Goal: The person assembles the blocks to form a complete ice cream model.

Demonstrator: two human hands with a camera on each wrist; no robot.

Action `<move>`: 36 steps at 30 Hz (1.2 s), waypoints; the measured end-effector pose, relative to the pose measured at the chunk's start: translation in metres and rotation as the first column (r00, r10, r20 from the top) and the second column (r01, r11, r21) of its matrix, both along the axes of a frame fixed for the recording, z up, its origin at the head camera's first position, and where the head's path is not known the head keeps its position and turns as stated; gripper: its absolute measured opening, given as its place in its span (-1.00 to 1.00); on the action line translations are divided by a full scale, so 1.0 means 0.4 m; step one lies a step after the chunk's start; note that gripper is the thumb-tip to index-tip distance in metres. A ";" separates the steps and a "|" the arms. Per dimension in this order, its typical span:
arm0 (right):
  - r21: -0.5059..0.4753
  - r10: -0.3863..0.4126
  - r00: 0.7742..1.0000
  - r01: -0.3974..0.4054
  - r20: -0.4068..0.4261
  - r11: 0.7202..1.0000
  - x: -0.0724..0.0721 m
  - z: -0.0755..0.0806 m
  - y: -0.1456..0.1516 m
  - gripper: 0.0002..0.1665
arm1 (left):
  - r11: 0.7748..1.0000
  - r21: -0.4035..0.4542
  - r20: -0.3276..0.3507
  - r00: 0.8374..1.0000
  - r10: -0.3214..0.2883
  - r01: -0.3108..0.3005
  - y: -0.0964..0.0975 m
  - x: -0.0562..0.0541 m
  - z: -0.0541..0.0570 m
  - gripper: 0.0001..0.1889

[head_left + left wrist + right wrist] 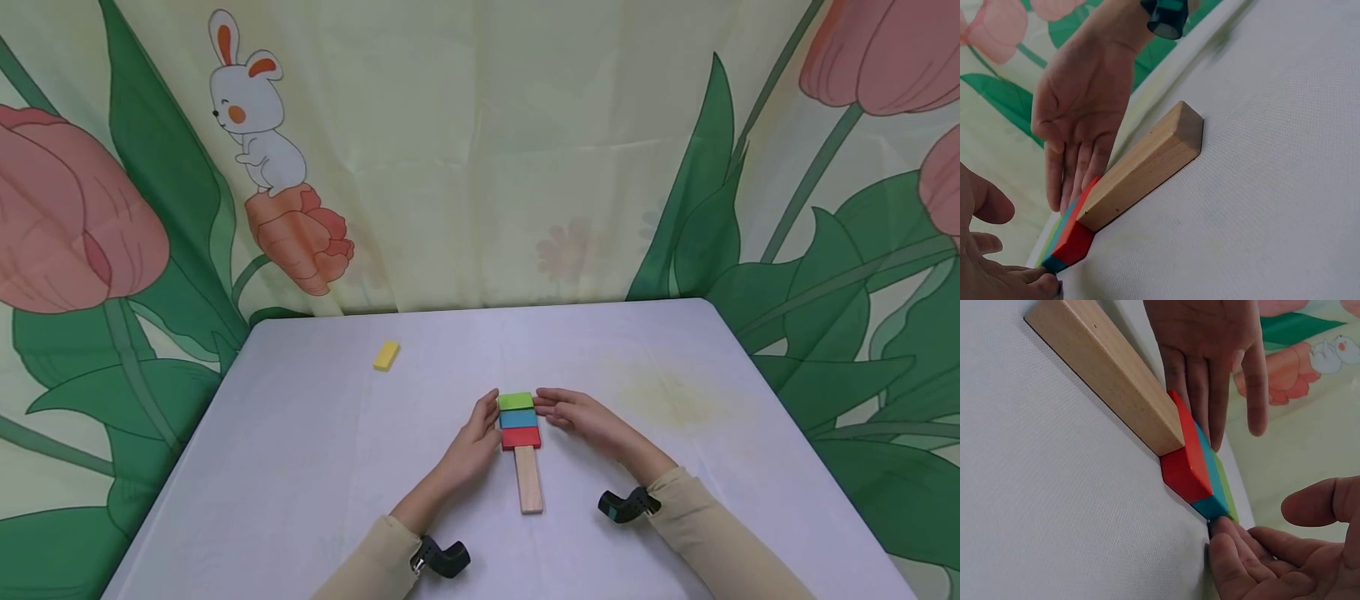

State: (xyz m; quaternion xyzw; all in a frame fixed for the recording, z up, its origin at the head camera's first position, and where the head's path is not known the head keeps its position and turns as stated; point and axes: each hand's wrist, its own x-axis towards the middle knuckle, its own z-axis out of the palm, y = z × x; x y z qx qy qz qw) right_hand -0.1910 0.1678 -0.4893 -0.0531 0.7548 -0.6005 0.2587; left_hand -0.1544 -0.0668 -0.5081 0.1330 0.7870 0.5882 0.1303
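Observation:
On the white-covered table, a green block (515, 401), a blue block (519, 419) and a red block (521, 437) lie in a row against one another. A long plain wooden block (528, 481) extends from the middle of the red one toward the person. At the row's left side rests my left hand (472, 442), its fingers nearly straight along the block ends. My right hand (588, 421) is at the opposite side, fingertips by the green and blue blocks. In the right wrist view, its fingers (1229, 550) touch the row's end; the thumb stands apart.
A yellow block (386, 356) lies alone toward the back left of the table (300, 467). Behind the table hangs a cloth backdrop (480, 167) printed with tulips and a rabbit. Each wrist wears a small black camera (628, 505).

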 end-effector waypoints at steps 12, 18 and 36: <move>0.102 -0.002 0.999 0.007 -0.054 0.995 0.015 0.006 -0.010 -0.35 | 1.000 -0.009 0.029 1.000 -0.003 0.003 -0.006 0.004 0.006 -0.31; 0.178 -0.035 0.989 0.061 -0.143 0.982 0.015 0.001 -0.013 -0.38 | 1.000 -0.026 0.042 0.999 0.005 -0.003 -0.012 0.003 0.000 -0.30; 0.533 0.449 0.709 -0.122 -0.543 0.837 0.021 0.003 -0.031 -0.77 | 0.990 -0.141 0.006 1.000 -0.022 0.023 -0.095 -0.018 0.019 -0.39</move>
